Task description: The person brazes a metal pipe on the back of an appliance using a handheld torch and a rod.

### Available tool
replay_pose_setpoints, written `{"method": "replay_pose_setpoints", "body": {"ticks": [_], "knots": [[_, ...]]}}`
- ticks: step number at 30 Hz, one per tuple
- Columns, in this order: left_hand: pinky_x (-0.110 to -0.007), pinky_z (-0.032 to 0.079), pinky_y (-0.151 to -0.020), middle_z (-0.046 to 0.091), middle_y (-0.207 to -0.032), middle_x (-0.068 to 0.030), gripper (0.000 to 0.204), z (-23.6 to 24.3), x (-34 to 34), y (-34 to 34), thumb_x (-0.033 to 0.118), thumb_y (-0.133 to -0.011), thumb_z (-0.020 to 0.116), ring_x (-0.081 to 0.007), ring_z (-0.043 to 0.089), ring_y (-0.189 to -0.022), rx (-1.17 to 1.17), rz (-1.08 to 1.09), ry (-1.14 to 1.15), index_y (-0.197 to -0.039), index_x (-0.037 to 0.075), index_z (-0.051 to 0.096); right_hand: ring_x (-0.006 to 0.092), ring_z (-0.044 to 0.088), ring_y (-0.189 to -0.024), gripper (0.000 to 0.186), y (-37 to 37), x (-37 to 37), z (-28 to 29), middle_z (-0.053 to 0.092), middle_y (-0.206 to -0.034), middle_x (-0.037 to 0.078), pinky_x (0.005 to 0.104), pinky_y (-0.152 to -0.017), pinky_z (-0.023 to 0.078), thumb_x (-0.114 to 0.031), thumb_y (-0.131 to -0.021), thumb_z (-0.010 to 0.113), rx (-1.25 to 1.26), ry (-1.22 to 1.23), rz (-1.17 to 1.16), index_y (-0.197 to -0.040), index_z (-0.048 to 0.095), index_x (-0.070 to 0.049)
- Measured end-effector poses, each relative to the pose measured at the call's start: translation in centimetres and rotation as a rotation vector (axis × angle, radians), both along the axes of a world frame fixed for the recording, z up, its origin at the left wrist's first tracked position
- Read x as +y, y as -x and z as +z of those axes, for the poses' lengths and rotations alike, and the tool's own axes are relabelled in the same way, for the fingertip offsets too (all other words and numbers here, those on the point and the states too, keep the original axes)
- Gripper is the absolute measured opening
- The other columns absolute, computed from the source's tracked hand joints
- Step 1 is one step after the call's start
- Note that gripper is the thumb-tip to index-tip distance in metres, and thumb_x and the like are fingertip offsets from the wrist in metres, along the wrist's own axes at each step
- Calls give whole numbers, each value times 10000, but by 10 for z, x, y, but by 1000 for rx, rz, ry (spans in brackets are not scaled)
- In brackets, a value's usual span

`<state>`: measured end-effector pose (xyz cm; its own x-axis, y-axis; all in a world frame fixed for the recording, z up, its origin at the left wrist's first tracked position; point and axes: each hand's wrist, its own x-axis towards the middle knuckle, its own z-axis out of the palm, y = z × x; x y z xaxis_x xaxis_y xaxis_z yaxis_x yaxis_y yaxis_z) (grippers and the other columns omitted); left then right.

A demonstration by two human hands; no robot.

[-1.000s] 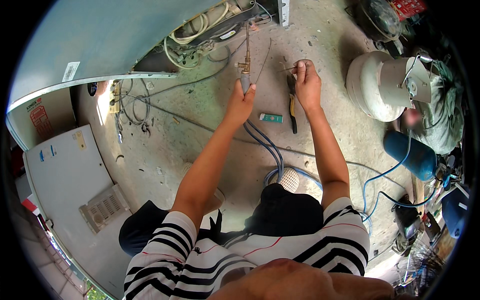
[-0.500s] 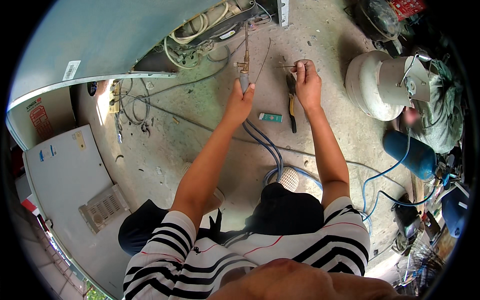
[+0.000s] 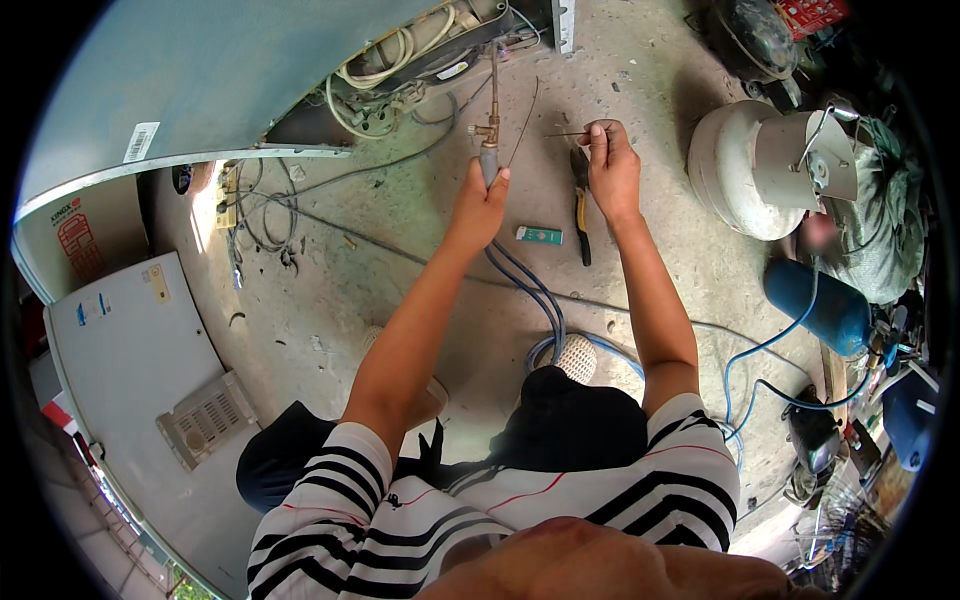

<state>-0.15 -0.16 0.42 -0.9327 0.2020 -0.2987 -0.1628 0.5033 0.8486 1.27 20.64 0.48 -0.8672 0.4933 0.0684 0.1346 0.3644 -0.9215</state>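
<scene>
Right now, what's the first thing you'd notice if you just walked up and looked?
Two bare arms reach out over the concrete floor: the left hand holds a brass torch aimed at the tangle of pipes under the big pale blue appliance, and the right hand pinches a thin rod. To the right sit a white gas tank and a blue cylinder.

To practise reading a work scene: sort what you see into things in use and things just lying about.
In use:
left hand gripping the torch
blue hoses running to the torch
right hand pinching a thin rod
pipes and wires in the open appliance

Lying about:
pliers
small green box
white tank
blue cylinder
white panel
</scene>
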Motion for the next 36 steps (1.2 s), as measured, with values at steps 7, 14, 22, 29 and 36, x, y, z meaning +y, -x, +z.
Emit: {"method": "replay_pose_setpoints", "body": {"ticks": [7,14,22,29,36], "knots": [[-418,463,-706,605,-840,-168,266,-3,1,1,285,-986,547,-332,596,-766,16,-6,-15,-1030,34,471,287,645,-686,208,0,0,-1,678,-775,112,375,-668,504,-218,-1012,508,-3,-4,7,-935,590,-42],[-287,414,-552,505,-699,-3,238,-11,0,2,292,-1008,538,-98,475,-598,98,-22,-29,-984,73,445,291,653,-696,218,0,0,-3,685,-785,111,375,-667,505,-224,-1015,502,-11,-2,14,-938,589,-39],[-282,410,-543,500,-693,1,230,-15,0,2,283,-1007,539,-95,472,-592,98,-18,-30,-988,73,448,292,653,-693,222,0,0,-5,686,-784,112,377,-666,507,-222,-1017,498,12,-13,19,-935,587,-37],[-285,408,-536,497,-686,-1,235,-14,1,2,290,-1005,540,-95,470,-587,89,-8,-18,-1003,70,458,304,658,-719,213,0,0,-5,687,-797,115,384,-680,508,-217,-1017,495,0,-18,31,-945,581,-35],[-313,429,-577,530,-715,-30,262,-10,2,-1,315,-997,550,-126,502,-629,121,2,32,-1005,65,470,305,656,-734,211,1,-1,-4,684,-805,116,385,-696,509,-216,-1014,498,6,-26,33,-942,582,-37]]}}
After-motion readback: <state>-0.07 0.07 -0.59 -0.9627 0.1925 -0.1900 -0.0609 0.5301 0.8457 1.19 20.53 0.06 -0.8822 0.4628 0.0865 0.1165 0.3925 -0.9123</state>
